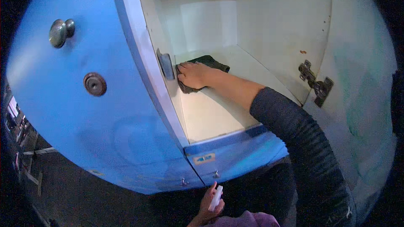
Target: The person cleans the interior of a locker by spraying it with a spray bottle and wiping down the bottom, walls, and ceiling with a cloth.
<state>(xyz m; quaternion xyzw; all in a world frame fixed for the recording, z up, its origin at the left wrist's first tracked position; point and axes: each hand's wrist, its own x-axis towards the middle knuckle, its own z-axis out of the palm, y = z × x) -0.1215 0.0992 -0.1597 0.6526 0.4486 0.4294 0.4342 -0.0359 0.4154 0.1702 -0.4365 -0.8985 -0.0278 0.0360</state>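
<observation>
My right hand (193, 75) lies palm down on a dark cloth (210, 61) inside the cabinet, with its fingers over the cloth. The cloth rests on the pale cabinet floor (214, 110), against the left side wall. A black sleeve covers that forearm, which reaches in from the lower right. Low in the view, in front of the cabinet, my left hand (208, 200) holds a slim white object (216, 198). Its lower part is hidden, so I cannot tell exactly what it is. Purple fabric (249, 219) shows beside that hand.
A blue cabinet door (94, 116) with a round metal knob (58, 33) and a dark round fitting (95, 84) stands at the left. A metal plate (166, 66) sits on the inner left wall. The right door (356, 78) is swung out on a dark hinge (315, 83).
</observation>
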